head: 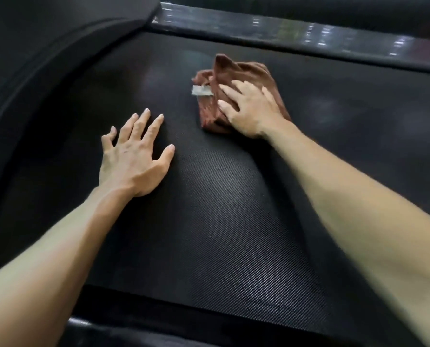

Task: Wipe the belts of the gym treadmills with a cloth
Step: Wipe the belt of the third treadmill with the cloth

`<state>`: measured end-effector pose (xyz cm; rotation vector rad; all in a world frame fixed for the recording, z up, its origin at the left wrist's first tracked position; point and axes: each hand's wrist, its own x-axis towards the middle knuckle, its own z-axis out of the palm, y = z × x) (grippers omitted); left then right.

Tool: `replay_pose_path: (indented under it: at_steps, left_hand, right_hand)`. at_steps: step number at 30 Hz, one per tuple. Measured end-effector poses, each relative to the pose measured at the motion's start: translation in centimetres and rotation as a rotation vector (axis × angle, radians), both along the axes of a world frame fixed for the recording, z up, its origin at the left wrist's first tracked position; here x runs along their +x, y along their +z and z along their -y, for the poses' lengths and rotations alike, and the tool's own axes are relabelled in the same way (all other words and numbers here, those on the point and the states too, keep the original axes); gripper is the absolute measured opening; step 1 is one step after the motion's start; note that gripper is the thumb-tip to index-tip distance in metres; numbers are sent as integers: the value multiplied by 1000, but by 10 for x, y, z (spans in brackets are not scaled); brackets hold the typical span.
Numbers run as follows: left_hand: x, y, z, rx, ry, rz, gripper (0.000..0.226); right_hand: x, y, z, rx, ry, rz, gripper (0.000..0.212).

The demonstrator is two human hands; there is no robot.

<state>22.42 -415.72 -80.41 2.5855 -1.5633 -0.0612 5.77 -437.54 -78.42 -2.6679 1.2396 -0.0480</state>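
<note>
A black textured treadmill belt [221,221] fills most of the view. On it, toward the far side, lies a crumpled reddish-brown cloth [236,71] with a small white label at its left edge. My right hand [251,108] lies flat on top of the cloth with straight fingers, pressing it against the belt. My left hand [136,156] rests palm-down on the bare belt, fingers spread, to the left of the cloth and apart from it.
A glossy dark side rail [284,31] runs along the far edge of the belt. A curved black motor cover [46,46] rises at the left. The near side rail [133,334] borders the belt at the bottom.
</note>
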Motion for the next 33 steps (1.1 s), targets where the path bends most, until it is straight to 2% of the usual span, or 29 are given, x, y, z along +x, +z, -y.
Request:
replay_pose_path:
  at_steps: [4, 6, 8, 11, 14, 17, 20, 23, 25, 27, 30, 33]
  left_hand:
    - [1, -1, -1, -12, -3, -1, 81]
    - [3, -4, 1, -15, -12, 18, 77]
    - [5, -7, 1, -20, -15, 38, 72]
    - [6, -9, 3, -25, -5, 29, 74]
    - [3, -9, 3, -49, 5, 18, 81]
    - [0, -4, -1, -202, -6, -114, 84]
    - [-5, 8, -10, -425, -67, -215, 79]
    - [-17, 27, -7, -502, -151, -197, 65]
    - [-32, 39, 2, -450, -260, -169, 59]
    - [-54, 46, 12, -325, -361, -133, 55]
    - [-85, 43, 27, -85, -438, -97, 55]
    - [-82, 28, 40, 28, -365, -80, 58]
  right_hand:
    - [-59, -5, 30, -25, -269, -21, 63]
    - [-58, -2, 60, -11, -417, -21, 64]
    - [-37, 3, 82, 14, -464, -16, 64]
    - [10, 8, 81, 15, -356, -33, 61]
    - [45, 5, 39, 15, -119, -42, 60]
    - [46, 3, -7, 79, -10, -15, 59]
    - [32, 17, -56, 278, 40, 32, 58]
    - [4, 45, -100, 610, 40, 311, 57]
    - [-27, 59, -115, 607, -59, 475, 58]
    - [-58, 60, -119, 462, -168, 545, 60]
    - [-92, 44, -126, 287, -280, 538, 66]
    - [-99, 18, -140, 209, -213, 457, 68]
